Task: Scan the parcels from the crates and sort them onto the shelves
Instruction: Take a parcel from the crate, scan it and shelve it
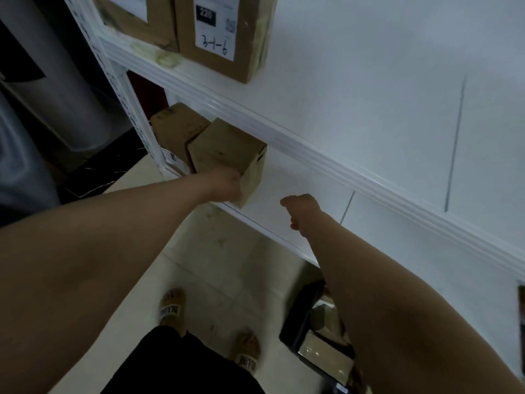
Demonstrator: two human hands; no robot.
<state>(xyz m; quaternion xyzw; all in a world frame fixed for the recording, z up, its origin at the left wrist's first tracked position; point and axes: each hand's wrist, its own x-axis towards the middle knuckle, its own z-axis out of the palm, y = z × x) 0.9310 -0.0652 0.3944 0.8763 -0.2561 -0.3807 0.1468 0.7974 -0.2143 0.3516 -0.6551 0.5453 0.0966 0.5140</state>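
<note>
at frame centre, a brown parcel (227,149) on the lower shelf (301,174) is clasped by the left grip (224,184), while the right grip (301,209) is curled closed, empty, just to its right.

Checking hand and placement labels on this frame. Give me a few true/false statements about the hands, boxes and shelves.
1. The left hand grips the brown box at the lower shelf. True.
2. The right hand also holds that box. False: it is apart from it and holds nothing visible.
3. The upper shelf carries no boxes. False: labelled boxes stand at its left end.
4. A second box sits left of the gripped one. True.
</note>
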